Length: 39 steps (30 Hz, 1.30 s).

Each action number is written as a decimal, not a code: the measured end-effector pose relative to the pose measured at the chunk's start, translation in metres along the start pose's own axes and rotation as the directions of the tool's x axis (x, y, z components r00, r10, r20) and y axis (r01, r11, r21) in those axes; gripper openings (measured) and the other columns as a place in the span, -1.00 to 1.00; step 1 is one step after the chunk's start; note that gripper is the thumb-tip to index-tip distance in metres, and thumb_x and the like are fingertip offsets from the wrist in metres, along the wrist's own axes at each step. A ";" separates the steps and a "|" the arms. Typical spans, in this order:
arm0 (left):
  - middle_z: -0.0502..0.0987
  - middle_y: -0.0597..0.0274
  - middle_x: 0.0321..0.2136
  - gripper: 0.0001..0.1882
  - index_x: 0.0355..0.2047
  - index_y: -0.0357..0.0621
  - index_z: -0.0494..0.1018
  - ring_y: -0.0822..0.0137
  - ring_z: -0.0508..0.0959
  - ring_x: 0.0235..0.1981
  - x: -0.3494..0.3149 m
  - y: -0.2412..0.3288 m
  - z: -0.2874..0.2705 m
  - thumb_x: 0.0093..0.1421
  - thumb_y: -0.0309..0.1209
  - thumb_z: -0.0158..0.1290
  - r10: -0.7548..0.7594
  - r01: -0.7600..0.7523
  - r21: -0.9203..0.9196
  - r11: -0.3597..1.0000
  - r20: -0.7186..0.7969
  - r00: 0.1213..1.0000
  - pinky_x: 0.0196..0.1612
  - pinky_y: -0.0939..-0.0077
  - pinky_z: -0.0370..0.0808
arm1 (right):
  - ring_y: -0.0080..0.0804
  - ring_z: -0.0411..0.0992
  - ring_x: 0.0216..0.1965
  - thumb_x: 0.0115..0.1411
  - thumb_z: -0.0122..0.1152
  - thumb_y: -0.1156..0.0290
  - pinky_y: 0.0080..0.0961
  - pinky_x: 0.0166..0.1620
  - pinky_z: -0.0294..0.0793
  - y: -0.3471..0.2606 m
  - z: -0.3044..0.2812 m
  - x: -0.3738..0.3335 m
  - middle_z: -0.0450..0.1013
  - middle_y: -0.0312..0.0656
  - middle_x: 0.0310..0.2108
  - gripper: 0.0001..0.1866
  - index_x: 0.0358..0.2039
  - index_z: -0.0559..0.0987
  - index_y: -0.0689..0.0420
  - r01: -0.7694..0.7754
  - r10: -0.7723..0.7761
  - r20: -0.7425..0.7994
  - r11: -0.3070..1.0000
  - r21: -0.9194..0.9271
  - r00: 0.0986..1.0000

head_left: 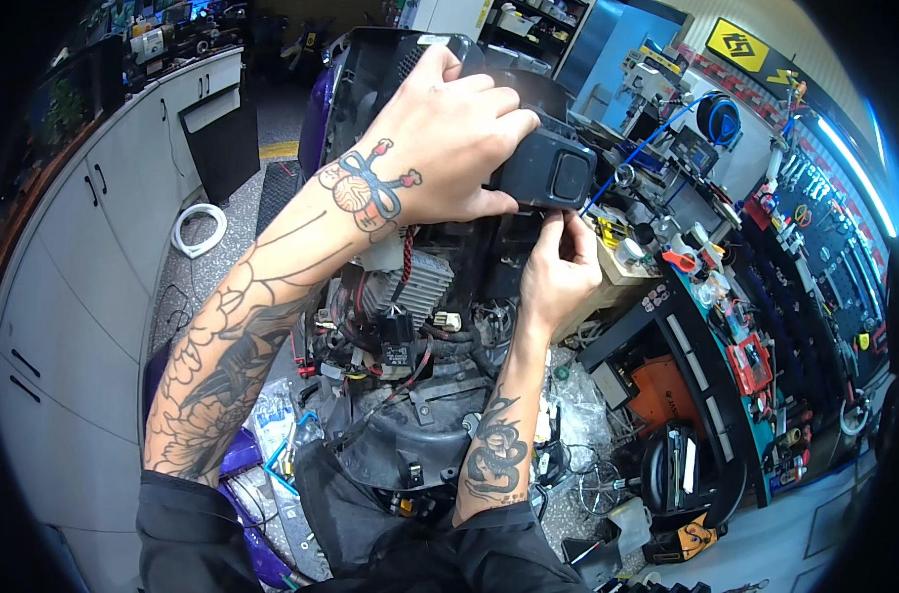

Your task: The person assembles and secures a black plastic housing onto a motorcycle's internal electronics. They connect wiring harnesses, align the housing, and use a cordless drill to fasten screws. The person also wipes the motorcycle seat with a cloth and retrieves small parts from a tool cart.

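A black plastic housing [531, 180] with a rounded square panel on its face is held up above a stripped-down vehicle. My left hand [461, 148] grips it from the left, fingers curled over the top and thumb under its lower edge. Just below the housing, my right hand [560, 265] has its fingertips pinched together against the underside; whatever is between them is hidden. Under my left wrist hangs a twisted red and black wire [407, 259], beside a finned metal box [422, 285]. A black connector [397, 334] and several loose cables lie among the exposed parts.
A cluttered workbench [701, 296] with tools runs along the right, below a wall of hanging tools [830, 237]. White cabinets [84, 257] line the left. A coiled white hose [200, 230] lies on the speckled floor. Purple panels [240, 455] sit near my left forearm.
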<state>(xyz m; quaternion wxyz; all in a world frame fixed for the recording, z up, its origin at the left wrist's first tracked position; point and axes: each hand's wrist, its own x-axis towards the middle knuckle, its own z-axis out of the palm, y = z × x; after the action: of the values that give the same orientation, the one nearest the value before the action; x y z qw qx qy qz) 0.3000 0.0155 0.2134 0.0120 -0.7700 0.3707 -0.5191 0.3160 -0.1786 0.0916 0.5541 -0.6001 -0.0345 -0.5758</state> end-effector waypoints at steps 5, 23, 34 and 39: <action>0.61 0.31 -0.23 -0.20 0.08 -0.08 0.61 0.27 0.62 -0.10 -0.007 0.003 0.001 -0.13 0.02 0.56 0.022 -0.022 0.003 1.000 -0.042 0.999 0.17 0.16 0.36 | -0.78 0.25 -0.49 0.39 0.42 0.49 -0.68 -0.42 0.26 0.002 -0.003 0.001 0.49 -0.48 -0.46 -0.88 -0.18 0.73 0.29 0.055 -0.054 0.024 0.998 -0.038 0.998; 0.64 0.30 -0.21 -0.22 0.11 -0.06 0.61 0.27 0.62 -0.16 -0.009 0.013 0.000 -0.11 -0.01 0.55 -0.093 0.087 -0.079 0.993 -0.070 0.993 0.11 0.19 0.34 | -0.67 0.33 -0.46 0.38 0.40 0.54 -0.61 -0.36 0.36 0.010 -0.001 -0.001 0.53 -0.34 -0.35 -0.85 -0.10 0.69 0.33 0.060 -0.058 0.017 0.995 -0.083 0.998; 0.64 0.27 -0.22 -0.21 0.12 -0.05 0.60 0.24 0.63 -0.15 -0.010 0.012 0.002 -0.11 0.00 0.55 -0.077 0.060 -0.131 0.990 -0.126 0.989 0.09 0.19 0.35 | -0.62 0.54 -0.25 0.37 0.42 0.60 -0.64 -0.12 0.55 -0.004 0.003 0.001 0.65 -0.24 -0.18 -0.77 0.01 0.64 0.30 -0.018 0.035 -0.116 0.989 0.145 0.993; 0.69 0.12 -0.09 -0.17 0.19 -0.11 0.61 0.10 0.61 -0.03 -0.009 0.012 -0.005 -0.09 -0.07 0.57 -0.005 0.007 -0.065 0.998 0.030 1.000 0.16 0.17 0.41 | -0.55 0.52 -0.28 0.37 0.36 0.57 -0.53 -0.13 0.57 -0.042 -0.016 -0.004 0.58 -0.26 -0.26 -0.83 -0.06 0.61 0.27 -0.099 0.115 -0.122 0.986 0.132 0.986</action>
<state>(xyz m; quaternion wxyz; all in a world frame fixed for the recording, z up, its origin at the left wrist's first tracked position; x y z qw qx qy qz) 0.2877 0.0135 0.2041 -0.0089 -0.7786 0.3849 -0.4955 0.2756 -0.1717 0.1101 0.6221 -0.5265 -0.0022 -0.5795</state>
